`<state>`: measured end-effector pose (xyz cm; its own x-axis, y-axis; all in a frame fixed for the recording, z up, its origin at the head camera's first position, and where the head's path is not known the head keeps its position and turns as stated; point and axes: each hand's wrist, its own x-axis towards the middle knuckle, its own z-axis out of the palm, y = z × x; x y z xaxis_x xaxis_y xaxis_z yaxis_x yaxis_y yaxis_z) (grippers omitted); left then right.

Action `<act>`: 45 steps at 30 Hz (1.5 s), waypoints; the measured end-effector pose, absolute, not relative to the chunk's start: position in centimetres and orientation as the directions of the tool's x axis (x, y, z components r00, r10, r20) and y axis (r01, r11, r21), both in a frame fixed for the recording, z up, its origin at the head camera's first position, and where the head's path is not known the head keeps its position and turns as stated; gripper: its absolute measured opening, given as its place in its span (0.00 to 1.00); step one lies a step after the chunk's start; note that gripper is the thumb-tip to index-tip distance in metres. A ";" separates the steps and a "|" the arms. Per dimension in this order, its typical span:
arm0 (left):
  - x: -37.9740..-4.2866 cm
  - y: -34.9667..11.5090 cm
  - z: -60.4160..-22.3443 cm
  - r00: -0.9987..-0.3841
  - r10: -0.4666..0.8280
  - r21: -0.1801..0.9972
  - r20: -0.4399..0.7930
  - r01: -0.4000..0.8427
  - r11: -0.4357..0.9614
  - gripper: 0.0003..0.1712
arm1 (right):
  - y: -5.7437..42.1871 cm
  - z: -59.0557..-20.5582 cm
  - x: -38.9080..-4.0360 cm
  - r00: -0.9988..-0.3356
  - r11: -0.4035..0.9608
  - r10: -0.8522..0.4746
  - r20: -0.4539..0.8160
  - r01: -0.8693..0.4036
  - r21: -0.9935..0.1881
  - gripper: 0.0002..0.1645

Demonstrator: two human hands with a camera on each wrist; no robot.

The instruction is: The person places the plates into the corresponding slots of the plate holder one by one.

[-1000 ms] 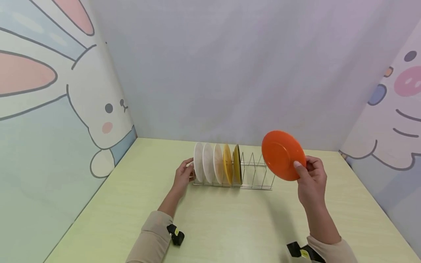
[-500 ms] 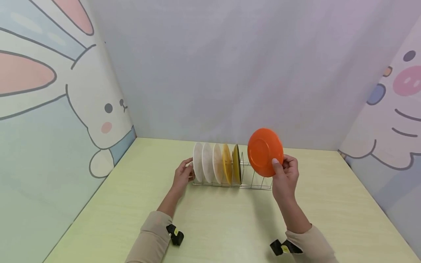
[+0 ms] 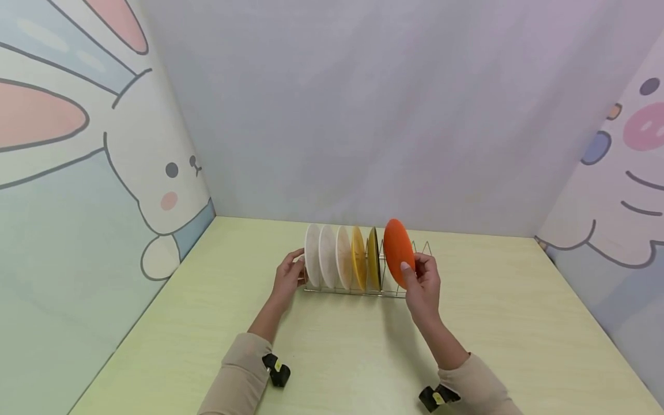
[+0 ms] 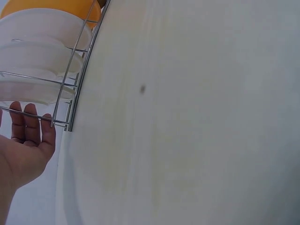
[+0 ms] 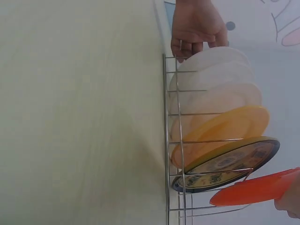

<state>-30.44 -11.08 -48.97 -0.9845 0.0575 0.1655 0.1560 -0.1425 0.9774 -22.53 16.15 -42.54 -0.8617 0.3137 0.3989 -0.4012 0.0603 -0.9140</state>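
My right hand (image 3: 424,291) pinches an orange plate (image 3: 398,253) at its right edge, thumb on the near face. The plate stands nearly upright in the right part of the wire dish rack (image 3: 386,295); whether its lower edge touches the wires cannot be told. My left hand (image 3: 288,279) holds the rack's left end, fingers (image 4: 32,124) curled at the end wire. Left to right, the rack bears white plates (image 3: 313,256), a cream plate (image 3: 343,257), a yellow plate (image 3: 358,257) and a dark-rimmed patterned plate (image 5: 229,164).
The rack stands on a pale wood-grain table (image 3: 332,357), near a grey back wall (image 3: 332,115). Side panels carry a cartoon rabbit (image 3: 155,167) at left and a pig (image 3: 622,190) at right. Wire slots (image 3: 422,251) show right of the orange plate.
My right hand has carried the orange plate leftward and down to the rack, turning it more edge-on beside the patterned plate. My left hand has stayed at the rack's end.
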 end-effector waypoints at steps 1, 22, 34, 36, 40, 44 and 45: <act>-30.5 -11.1 -49.0 -0.985 0.058 0.978 0.164 0.155 -0.142 0.18 | 16.1 -42.7 -22.5 -0.865 0.063 0.305 0.399 -0.399 -0.915 0.14; -28.6 -10.9 -46.2 -0.985 0.093 0.981 0.143 0.128 -0.142 0.19 | 15.9 -44.1 -23.6 -0.930 0.157 0.151 0.335 -0.312 -0.937 0.15; -30.1 -11.2 -48.0 -0.990 0.050 0.989 0.130 0.126 -0.080 0.19 | 17.4 -43.2 -22.8 -0.968 0.257 0.041 0.249 -0.231 -0.938 0.21; -29.7 -11.2 -47.6 -0.990 0.035 0.991 0.133 0.132 -0.027 0.19 | 18.2 -42.9 -22.2 -0.955 0.307 0.051 0.291 -0.262 -0.915 0.21; -28.4 -11.6 -46.9 -0.990 0.004 0.987 0.138 0.138 0.079 0.21 | 20.4 -42.6 -21.2 -0.917 0.409 0.092 0.389 -0.321 -0.854 0.21; -26.8 -12.0 -46.1 -0.990 0.028 0.981 0.137 0.140 0.133 0.23 | 22.8 -42.2 -20.7 -0.922 0.491 0.100 0.375 -0.282 -0.824 0.27; -26.3 -12.0 -45.9 -0.990 0.044 0.980 0.133 0.138 0.144 0.24 | 23.3 -42.1 -20.7 -0.933 0.500 0.089 0.347 -0.260 -0.826 0.29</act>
